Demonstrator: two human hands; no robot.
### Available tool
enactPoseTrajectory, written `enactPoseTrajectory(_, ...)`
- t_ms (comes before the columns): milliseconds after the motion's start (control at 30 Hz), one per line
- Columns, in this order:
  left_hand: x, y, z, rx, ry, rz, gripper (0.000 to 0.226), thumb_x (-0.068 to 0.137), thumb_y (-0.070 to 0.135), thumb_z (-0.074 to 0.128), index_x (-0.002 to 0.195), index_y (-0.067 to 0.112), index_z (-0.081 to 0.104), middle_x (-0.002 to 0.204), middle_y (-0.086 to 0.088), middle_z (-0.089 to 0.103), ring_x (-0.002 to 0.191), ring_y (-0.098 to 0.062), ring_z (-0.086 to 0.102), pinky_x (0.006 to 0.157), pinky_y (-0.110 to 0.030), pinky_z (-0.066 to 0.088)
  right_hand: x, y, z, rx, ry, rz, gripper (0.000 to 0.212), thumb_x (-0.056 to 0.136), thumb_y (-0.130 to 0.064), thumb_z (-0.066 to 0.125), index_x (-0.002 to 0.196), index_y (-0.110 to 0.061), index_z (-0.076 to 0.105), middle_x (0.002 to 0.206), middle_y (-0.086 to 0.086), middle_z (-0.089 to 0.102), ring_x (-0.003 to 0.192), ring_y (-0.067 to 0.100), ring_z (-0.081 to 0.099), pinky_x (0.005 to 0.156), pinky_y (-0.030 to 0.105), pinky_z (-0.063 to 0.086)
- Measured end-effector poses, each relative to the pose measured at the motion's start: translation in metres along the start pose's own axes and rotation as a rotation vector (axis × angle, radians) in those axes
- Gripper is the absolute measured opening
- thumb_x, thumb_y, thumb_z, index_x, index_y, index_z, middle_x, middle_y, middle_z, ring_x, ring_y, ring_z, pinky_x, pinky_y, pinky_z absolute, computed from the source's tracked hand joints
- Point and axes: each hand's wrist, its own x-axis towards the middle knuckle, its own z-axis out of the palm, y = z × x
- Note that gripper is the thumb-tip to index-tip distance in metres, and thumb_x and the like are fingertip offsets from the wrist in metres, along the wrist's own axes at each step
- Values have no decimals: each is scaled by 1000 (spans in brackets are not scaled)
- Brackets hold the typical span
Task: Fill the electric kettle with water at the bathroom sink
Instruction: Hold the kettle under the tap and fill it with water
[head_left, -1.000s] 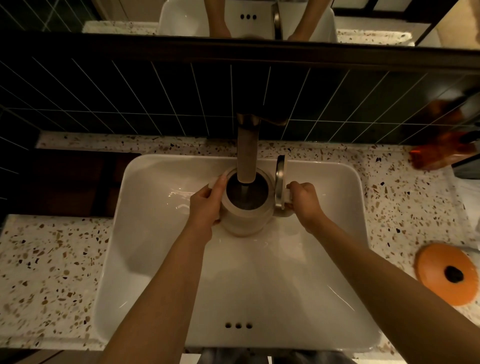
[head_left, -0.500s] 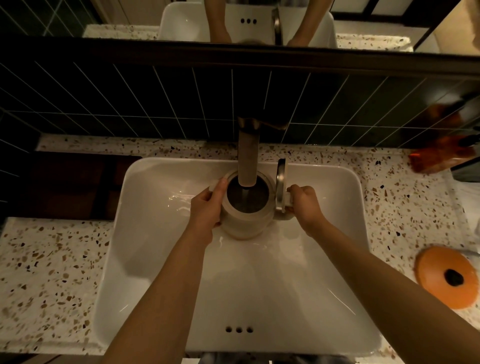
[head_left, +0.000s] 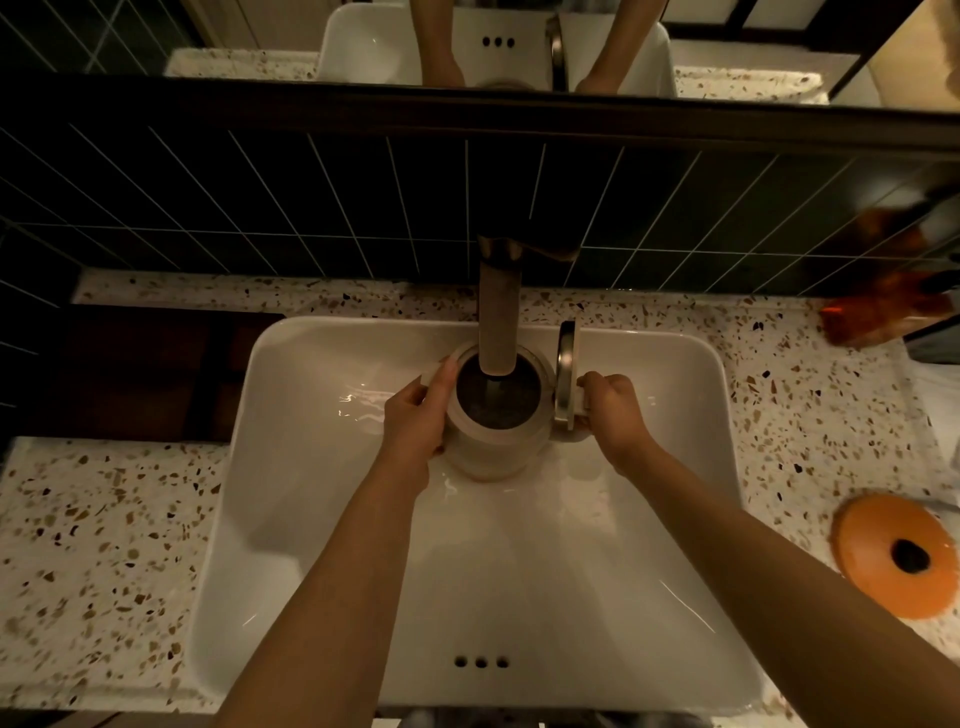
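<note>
A pale electric kettle (head_left: 493, 447) stands upright inside the white sink basin (head_left: 322, 467), directly under the tall tap spout (head_left: 498, 317). Its lid (head_left: 566, 382) is flipped up on the right side, and a stream of water runs from the spout into the dark opening. My left hand (head_left: 418, 415) wraps the kettle's left side near the spout lip. My right hand (head_left: 610, 410) grips the handle on the right, behind the raised lid.
Speckled terrazzo counter (head_left: 93, 545) surrounds the basin. An orange round disc with a dark centre (head_left: 896, 553) lies on the counter at the right. An amber bottle (head_left: 883, 306) sits at the back right. Dark tiled wall and a mirror rise behind the tap.
The kettle and both hands stay in the same grip under the running tap; only the view has shifted slightly.
</note>
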Motion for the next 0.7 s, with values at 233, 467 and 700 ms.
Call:
enactPoseTrajectory(233, 0, 0, 0, 3, -6, -3, 23, 85, 56, 62, 85, 33, 64, 94, 11, 65, 88, -8, 56, 93, -52, 51, -7, -7, 0, 45, -36, 3, 26, 95, -3, 33, 77, -1, 51, 70, 19, 48, 51, 16, 49, 33, 10, 40)
enactPoseTrajectory(467, -1, -1, -1, 3, -3, 8, 23, 84, 57, 62, 87, 34, 65, 98, 10, 67, 92, -9, 57, 93, -52, 51, 2, 3, 0, -49, 11, -10, 28, 92, -8, 36, 67, -6, 46, 71, 20, 46, 54, 20, 41, 38, 9, 37)
enactPoseTrajectory(700, -2, -1, -1, -6, -1, 11, 22, 85, 55, 62, 87, 34, 66, 96, 9, 68, 94, -11, 59, 93, -51, 51, 2, 3, 1, -39, 5, -20, 23, 91, -8, 36, 73, -5, 50, 71, 20, 44, 55, 20, 39, 37, 9, 35)
